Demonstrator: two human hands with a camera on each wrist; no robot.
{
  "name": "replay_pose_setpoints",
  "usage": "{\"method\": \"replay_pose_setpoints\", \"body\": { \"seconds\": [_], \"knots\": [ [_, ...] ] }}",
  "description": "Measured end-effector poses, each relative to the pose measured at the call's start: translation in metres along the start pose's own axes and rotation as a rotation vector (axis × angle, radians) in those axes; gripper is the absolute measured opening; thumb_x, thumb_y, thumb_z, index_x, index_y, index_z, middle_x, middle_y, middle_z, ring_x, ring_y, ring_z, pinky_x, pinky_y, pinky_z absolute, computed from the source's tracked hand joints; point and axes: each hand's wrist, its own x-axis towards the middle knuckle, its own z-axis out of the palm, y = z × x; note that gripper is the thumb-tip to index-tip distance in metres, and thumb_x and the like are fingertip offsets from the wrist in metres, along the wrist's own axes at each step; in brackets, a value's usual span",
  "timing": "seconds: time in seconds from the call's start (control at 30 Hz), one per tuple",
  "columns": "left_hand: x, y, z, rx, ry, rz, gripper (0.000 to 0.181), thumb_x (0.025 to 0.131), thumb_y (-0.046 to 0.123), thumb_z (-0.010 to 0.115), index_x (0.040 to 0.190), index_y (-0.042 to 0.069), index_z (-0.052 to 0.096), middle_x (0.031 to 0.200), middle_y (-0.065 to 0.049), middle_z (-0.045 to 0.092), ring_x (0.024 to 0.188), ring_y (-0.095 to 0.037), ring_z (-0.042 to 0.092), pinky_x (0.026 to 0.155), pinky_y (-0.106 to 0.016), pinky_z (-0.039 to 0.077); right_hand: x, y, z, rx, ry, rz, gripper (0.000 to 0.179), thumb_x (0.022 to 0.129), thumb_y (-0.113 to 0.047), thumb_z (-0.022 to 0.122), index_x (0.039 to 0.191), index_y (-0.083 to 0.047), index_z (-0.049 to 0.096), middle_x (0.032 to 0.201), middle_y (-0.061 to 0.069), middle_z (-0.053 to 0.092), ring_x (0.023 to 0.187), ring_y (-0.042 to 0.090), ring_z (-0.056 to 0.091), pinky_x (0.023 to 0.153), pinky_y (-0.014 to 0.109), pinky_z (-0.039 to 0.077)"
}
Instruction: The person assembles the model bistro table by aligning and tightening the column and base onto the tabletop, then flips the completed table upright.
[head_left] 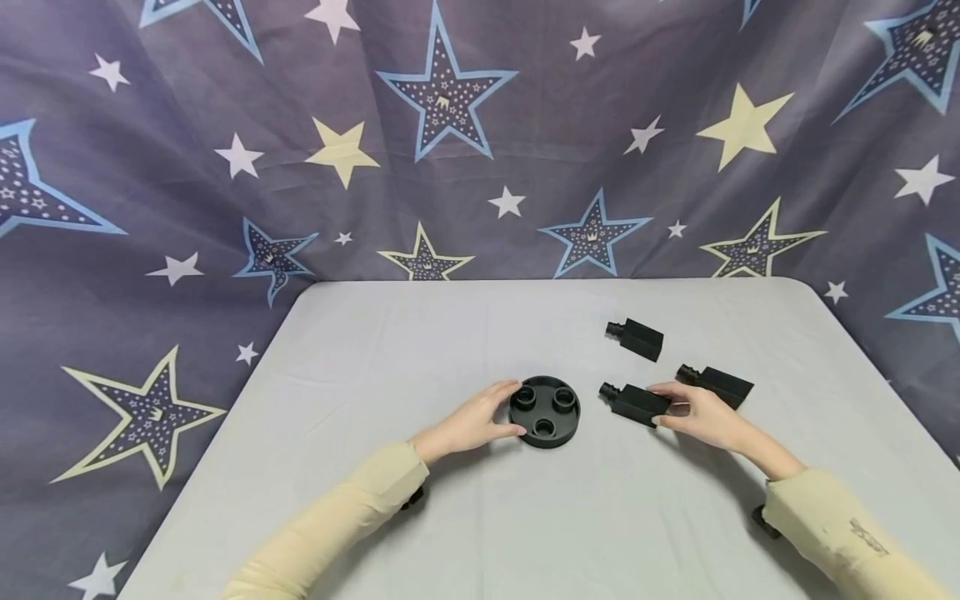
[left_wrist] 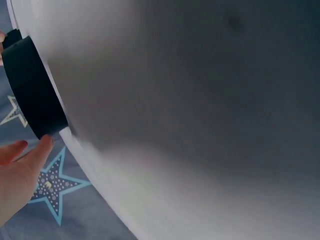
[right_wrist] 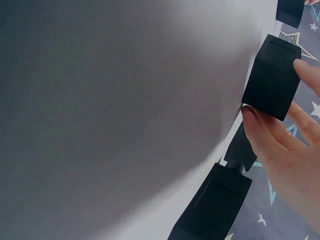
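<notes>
On the white cloth-covered table (head_left: 480, 533), a round, black, plastic-looking disc (head_left: 543, 409) with a raised rim and three round sockets is lying sockets up. Person's left hand (head_left: 471, 422) is gripping it from the left: thumb is touching the near-left rim, fingertips are sitting at the far-left rim, spread partway open around the edge. Right of the disc, across a short strip of cloth, person's right hand (head_left: 701, 414) is pinching a black, oblong, plastic-looking block with a stepped round peg (head_left: 634, 404); thumb and fingers are closing only to the block's thickness, at the end away from the disc, peg is pointing toward the disc. Can't tell if that block is touching cloth. Second black pegged block (head_left: 642, 340) is lying beyond and right of the disc, peg facing left. Third black pegged block (head_left: 726, 386) is lying farthest right of the disc, just behind the right hand, partly hidden. Both forearms are wearing pale yellow sleeves (head_left: 330, 521). Beyond the disc, past the table's far edge, a grey-purple fabric backdrop with stars (head_left: 517, 171) is hanging.
</notes>
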Motion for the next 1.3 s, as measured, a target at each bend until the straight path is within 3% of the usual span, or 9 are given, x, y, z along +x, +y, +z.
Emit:
{"method": "replay_pose_setpoints", "body": {
  "seconds": [0.3, 0.57, 0.87, 1.3],
  "knots": [
    [0.004, 0.001, 0.006, -0.123, 0.019, -0.049, 0.065, 0.082, 0.024, 0.063, 0.132, -0.006, 0.034, 0.131, -0.017, 0.04, 0.116, -0.026, 0.045, 0.098, -0.032, 0.039, 0.003, -0.003, -0.001, -0.041, -0.039, 0.036, 0.043, 0.074, -0.011, 0.069, 0.111, 0.006, 0.055, 0.104, 0.019, 0.059, 0.08, 0.022, 0.061, 0.067, 0.03, 0.053],
    [0.006, -0.001, 0.009, -0.207, 0.013, -0.07, 0.063, 0.082, 0.019, 0.064, 0.132, -0.006, 0.034, 0.13, -0.018, 0.042, 0.115, -0.025, 0.046, 0.095, -0.025, 0.041, 0.005, -0.007, -0.003, -0.019, -0.035, 0.078, 0.038, 0.073, -0.008, 0.07, 0.104, 0.009, 0.057, 0.092, 0.015, 0.061, 0.076, 0.021, 0.061, 0.062, 0.025, 0.052],
    [0.006, 0.0, 0.009, -0.264, 0.017, -0.09, 0.065, 0.08, 0.017, 0.066, 0.131, -0.008, 0.034, 0.13, -0.021, 0.04, 0.115, -0.028, 0.047, 0.094, -0.026, 0.042, 0.006, -0.013, -0.003, 0.059, 0.005, 0.1, 0.039, 0.074, -0.009, 0.069, 0.107, 0.009, 0.055, 0.098, 0.019, 0.061, 0.084, 0.028, 0.062, 0.071, 0.033, 0.054],
    [0.006, -0.001, 0.009, -0.281, 0.013, -0.129, 0.066, 0.081, 0.016, 0.065, 0.133, -0.006, 0.032, 0.133, -0.021, 0.037, 0.115, -0.028, 0.046, 0.092, -0.026, 0.043, 0.01, -0.045, -0.004, 0.134, -0.002, 0.09, 0.042, 0.074, -0.009, 0.066, 0.111, 0.007, 0.053, 0.109, 0.02, 0.056, 0.09, 0.027, 0.059, 0.079, 0.041, 0.05]
  ]
}}
